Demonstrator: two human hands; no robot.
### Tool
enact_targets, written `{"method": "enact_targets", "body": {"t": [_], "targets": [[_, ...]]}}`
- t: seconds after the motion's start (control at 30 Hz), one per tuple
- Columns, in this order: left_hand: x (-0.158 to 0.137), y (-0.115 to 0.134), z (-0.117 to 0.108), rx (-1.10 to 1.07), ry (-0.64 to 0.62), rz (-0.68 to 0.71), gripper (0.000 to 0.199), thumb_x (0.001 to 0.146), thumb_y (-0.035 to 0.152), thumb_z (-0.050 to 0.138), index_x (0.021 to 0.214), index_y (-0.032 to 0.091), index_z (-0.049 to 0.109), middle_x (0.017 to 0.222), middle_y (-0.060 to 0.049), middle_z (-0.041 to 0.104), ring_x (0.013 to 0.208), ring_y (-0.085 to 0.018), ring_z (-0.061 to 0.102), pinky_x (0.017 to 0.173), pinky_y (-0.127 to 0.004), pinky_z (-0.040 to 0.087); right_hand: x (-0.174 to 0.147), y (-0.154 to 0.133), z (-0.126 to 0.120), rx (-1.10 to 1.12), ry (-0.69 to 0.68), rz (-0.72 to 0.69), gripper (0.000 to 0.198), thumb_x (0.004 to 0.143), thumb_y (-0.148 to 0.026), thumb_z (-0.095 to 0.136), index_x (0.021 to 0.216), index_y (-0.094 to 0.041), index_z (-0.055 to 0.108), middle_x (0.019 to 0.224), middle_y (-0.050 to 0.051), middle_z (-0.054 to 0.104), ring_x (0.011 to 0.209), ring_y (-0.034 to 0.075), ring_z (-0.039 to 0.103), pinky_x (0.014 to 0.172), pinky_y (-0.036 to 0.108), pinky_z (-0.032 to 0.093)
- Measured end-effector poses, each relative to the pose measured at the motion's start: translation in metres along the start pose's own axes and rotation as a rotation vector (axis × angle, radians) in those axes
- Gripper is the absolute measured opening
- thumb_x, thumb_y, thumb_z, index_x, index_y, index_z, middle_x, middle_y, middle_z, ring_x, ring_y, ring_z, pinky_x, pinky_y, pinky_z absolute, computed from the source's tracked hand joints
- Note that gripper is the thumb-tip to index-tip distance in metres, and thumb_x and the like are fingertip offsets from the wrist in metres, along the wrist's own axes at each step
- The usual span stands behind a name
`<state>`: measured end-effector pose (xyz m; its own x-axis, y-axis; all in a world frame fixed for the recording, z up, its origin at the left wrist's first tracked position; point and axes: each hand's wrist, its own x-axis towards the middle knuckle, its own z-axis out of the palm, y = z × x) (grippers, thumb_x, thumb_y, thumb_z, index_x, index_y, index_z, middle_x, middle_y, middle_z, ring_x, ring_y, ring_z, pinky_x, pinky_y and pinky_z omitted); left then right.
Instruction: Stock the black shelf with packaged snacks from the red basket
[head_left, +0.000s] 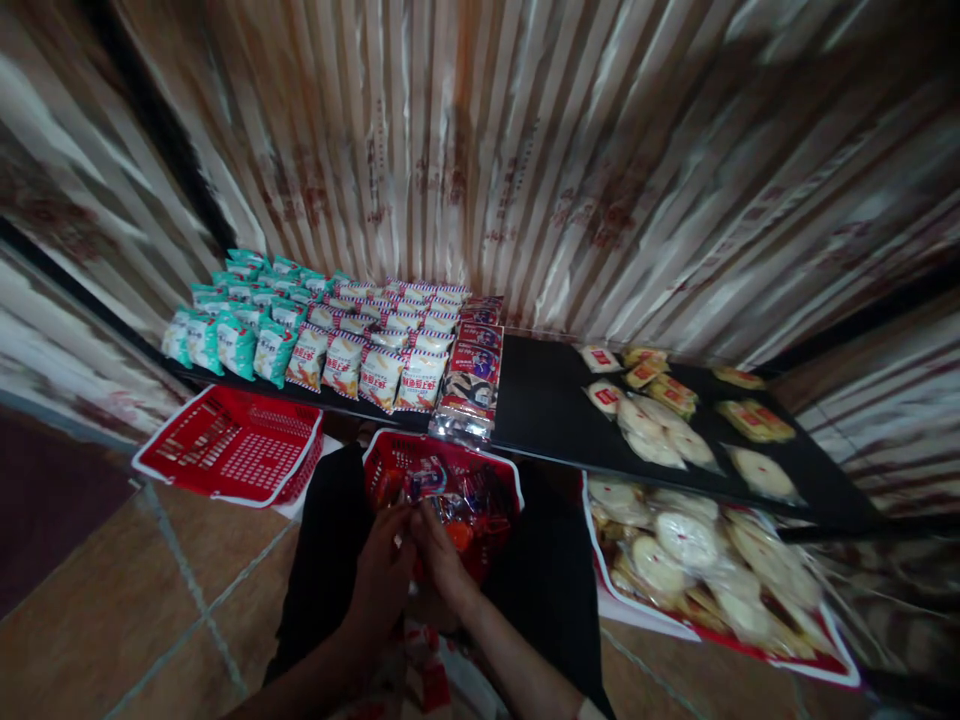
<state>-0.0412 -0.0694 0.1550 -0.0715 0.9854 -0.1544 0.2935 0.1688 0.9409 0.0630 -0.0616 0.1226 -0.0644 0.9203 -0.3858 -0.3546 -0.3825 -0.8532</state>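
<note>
Bare forearms point(517, 650) slant in from the bottom edge, converging over the near side of the middle basket point(517, 480), a red one with a white rim standing between two dark trouser legs point(322, 560). Wrists angle inward, so the left hand point(381, 560) and right hand point(442, 560) meet at the fingertips, backs facing up, thumbs close together. Fingers on both are bent and drawn in rather than spread; whether something small is pinched between them cannot be told, as the backs of the hands hide it. Just beyond the fingertips, shiny wrapped packets point(427, 477) lie in that basket, some dark, some reddish.

Past the basket runs a black shelf point(547, 400). On it, from left to right, stand teal bags point(236, 345), white bags point(381, 375) with striped tops, dark packets point(474, 365) and, after a bare stretch, flat wrapped cakes point(652, 430). One red basket point(232, 450) sits on the left; another point(825, 665), on the right, is heaped with round wrapped cakes point(686, 540).
</note>
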Motion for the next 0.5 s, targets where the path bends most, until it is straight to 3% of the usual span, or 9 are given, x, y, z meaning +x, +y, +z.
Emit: {"method": "enact_targets", "body": {"t": [0.1,0.2,0.37,0.5], "targets": [[-0.006,0.005,0.002,-0.017,-0.061,0.09,0.03,0.078,0.022,0.046,0.098,0.022,0.068,0.126,-0.008,0.058,0.118,-0.022,0.054,0.103,-0.036,0.042,-0.003,-0.008,0.003,0.069,-0.108,0.043,0.054,0.063,-0.058,0.073,0.102,-0.022,0.06,0.086,0.003,0.067,0.088,0.02,0.064,0.075,0.03,0.051],[-0.01,0.009,0.001,0.001,-0.08,0.145,0.03,0.08,0.025,0.046,0.101,0.022,0.069,0.126,-0.009,0.058,0.122,-0.022,0.052,0.105,-0.037,0.041,-0.009,-0.024,0.004,0.056,-0.167,0.021,0.052,0.064,-0.052,0.075,0.103,-0.022,0.059,0.084,0.001,0.066,0.083,0.018,0.064,0.072,0.027,0.05],[-0.01,0.021,-0.006,0.04,-0.065,0.279,0.03,0.083,0.025,0.043,0.095,0.025,0.07,0.117,-0.008,0.063,0.112,-0.022,0.058,0.099,-0.037,0.046,-0.013,-0.045,0.001,0.004,0.026,-0.045,0.039,0.074,-0.057,0.064,0.089,-0.022,0.064,0.087,0.002,0.067,0.087,0.019,0.063,0.079,0.03,0.049],[0.0,0.026,-0.008,0.099,0.132,0.326,0.028,0.082,0.03,0.047,0.099,0.023,0.068,0.116,-0.01,0.062,0.112,-0.025,0.056,0.099,-0.041,0.045,-0.01,-0.059,-0.003,0.126,0.103,-0.01,0.045,0.069,-0.063,0.065,0.087,-0.022,0.063,0.081,0.003,0.069,0.083,0.023,0.066,0.075,0.035,0.051]]}}
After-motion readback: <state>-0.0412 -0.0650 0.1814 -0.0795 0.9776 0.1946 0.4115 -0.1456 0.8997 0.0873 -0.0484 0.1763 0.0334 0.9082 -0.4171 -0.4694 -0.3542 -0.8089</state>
